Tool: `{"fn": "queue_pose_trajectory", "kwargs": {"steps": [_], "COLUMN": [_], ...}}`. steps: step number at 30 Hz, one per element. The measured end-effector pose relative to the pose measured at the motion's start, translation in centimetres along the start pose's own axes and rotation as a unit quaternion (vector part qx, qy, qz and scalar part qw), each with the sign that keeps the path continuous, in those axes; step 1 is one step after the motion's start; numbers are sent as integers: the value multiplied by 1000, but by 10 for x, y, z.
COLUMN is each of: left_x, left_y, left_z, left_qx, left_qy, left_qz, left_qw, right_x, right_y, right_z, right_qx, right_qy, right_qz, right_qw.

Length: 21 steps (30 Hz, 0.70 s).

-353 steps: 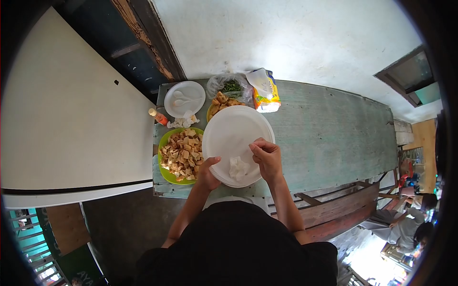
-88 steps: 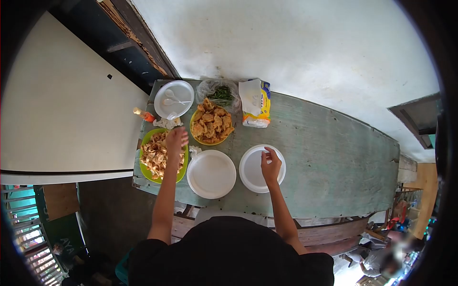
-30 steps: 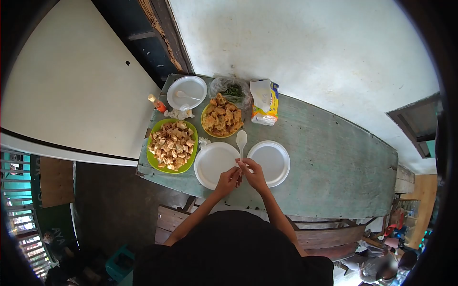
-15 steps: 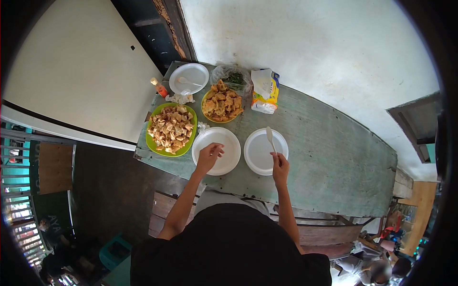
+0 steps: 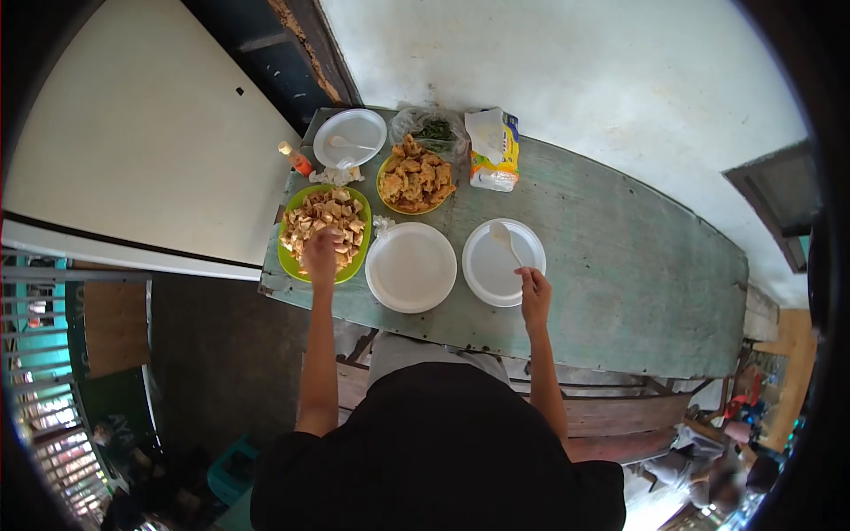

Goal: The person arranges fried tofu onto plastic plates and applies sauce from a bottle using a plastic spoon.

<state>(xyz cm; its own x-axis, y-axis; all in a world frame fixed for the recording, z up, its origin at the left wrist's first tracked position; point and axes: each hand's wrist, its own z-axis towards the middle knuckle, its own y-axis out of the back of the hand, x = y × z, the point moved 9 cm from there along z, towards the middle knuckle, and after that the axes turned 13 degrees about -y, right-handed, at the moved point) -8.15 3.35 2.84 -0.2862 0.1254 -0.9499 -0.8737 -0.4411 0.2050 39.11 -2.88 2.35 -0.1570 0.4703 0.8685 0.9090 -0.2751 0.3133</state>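
Note:
My left hand (image 5: 321, 252) is over the front part of the green plate (image 5: 287, 259) heaped with brown fried pieces (image 5: 328, 210); its fingertips are among or just above them, and I cannot make out whether they hold one. In my right hand (image 5: 535, 288) is the handle of a white plastic spoon (image 5: 502, 234), its bowl over the right white plate (image 5: 533, 245). Another white plate (image 5: 412, 267), with nothing on it, lies between my hands. Behind it is a yellow-green plate of golden fritters (image 5: 414, 177).
At the back left are a sauce bottle (image 5: 296, 158), crumpled tissue (image 5: 336, 175) and a white plate (image 5: 350, 129) with a spoon. A clear bag of greens (image 5: 434, 133) and a tissue pack (image 5: 494, 150) lie near the wall. People (image 5: 722, 482) are at the far lower right.
My left hand has moved left from over the middle white plate to the heaped green plate. My right hand still holds the spoon, now lower on the plate's right side. The view has shifted slightly.

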Motion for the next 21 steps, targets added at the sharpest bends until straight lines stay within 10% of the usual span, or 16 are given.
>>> {"fn": "queue_pose_trajectory", "kwargs": {"steps": [7,21], "left_x": [-12,109], "left_y": [78,29], "left_z": [137,251], "left_qx": [-112,70], "left_qy": [-172,-82], "left_qz": [141,164], "left_qw": [968,981], "right_x": [1,-14], "right_y": [11,35], "right_z": [-16,-93], "right_qx": [-97,-364], "right_qy": [-21,-24], "right_qz": [156,337], "right_qw": [983,868]}}
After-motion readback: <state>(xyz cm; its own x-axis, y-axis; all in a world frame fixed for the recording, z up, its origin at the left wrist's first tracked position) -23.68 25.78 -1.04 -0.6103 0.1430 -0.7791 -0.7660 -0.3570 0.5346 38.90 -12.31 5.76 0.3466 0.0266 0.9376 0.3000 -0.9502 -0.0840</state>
